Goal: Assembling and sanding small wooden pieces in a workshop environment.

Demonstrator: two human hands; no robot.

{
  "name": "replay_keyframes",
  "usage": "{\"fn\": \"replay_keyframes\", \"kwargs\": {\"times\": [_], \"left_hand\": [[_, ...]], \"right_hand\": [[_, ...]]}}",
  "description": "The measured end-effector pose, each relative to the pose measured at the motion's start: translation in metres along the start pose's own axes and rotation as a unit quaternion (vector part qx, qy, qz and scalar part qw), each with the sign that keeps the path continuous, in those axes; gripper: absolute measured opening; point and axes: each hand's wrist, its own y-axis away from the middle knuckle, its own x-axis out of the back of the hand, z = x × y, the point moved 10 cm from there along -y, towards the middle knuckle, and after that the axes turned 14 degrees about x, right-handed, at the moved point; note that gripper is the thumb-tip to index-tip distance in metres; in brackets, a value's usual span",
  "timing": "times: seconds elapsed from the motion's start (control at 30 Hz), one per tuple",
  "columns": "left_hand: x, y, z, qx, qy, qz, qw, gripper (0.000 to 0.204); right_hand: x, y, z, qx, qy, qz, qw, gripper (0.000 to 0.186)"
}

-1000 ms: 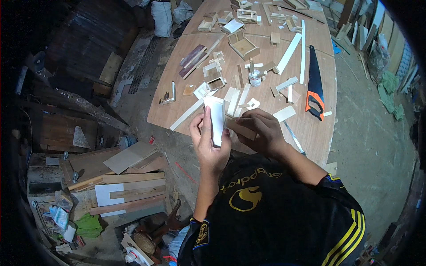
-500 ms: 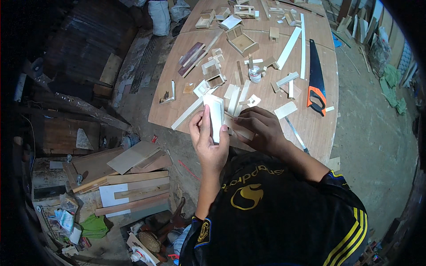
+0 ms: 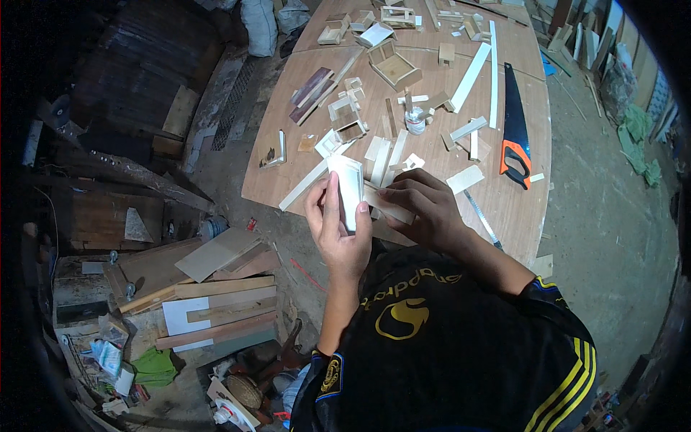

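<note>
My left hand (image 3: 337,234) is closed round a white, narrow box-like wooden piece (image 3: 346,186), held upright with the thumb on its right side. To the right, my right hand (image 3: 426,209) grips a flat, pale wooden strip (image 3: 389,206) between thumb and fingers. The strip's left end comes up against the white piece or just beside it; I cannot tell whether they touch. Just beyond my hands lie several pale wood strips (image 3: 381,165) and a small open wooden box (image 3: 348,119).
On the wooden table (image 3: 284,108) lie a handsaw (image 3: 515,147) with an orange handle, a small glue jar (image 3: 414,121), an open tray-like box (image 3: 394,66), a long white strip (image 3: 471,77) and a thin metal blade (image 3: 482,219). Boards (image 3: 219,317) are piled at the lower left.
Both hands stay almost in place. The pale strip in my right hand has tipped a little, so more of its flat face shows. The whole view has shifted very slightly.
</note>
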Motion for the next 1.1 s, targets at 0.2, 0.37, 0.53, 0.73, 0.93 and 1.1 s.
{"fn": "replay_keyframes", "kwargs": {"times": [0.2, 0.37, 0.53, 0.73, 0.93, 1.1], "left_hand": [[0.0026, 0.0004, 0.0003, -0.025, -0.005, 0.017, 1.000, 0.056], [0.0029, 0.0007, 0.0022, -0.033, -0.027, 0.022, 0.999, 0.056], [0.0041, 0.0009, 0.0041, -0.040, -0.042, 0.027, 0.998, 0.056], [0.0035, 0.0015, 0.0063, -0.045, -0.046, 0.028, 0.998, 0.055], [0.0027, 0.0020, 0.0075, -0.042, -0.034, 0.020, 0.998, 0.057], [0.0003, 0.0029, 0.0058, -0.026, -0.034, 0.005, 0.999, 0.062]], "right_hand": [[-0.0024, 0.0016, 0.0028, -0.011, 0.009, -0.009, 1.000, 0.048], [-0.0054, 0.0043, 0.0055, -0.012, 0.014, -0.019, 1.000, 0.048], [-0.0066, 0.0032, 0.0040, -0.013, 0.013, -0.022, 1.000, 0.048], [-0.0050, 0.0017, 0.0020, -0.004, 0.019, -0.009, 1.000, 0.047], [-0.0028, 0.0008, -0.0005, 0.005, 0.019, 0.000, 1.000, 0.045], [-0.0014, 0.0016, -0.0013, 0.004, 0.022, 0.004, 1.000, 0.045]]}}
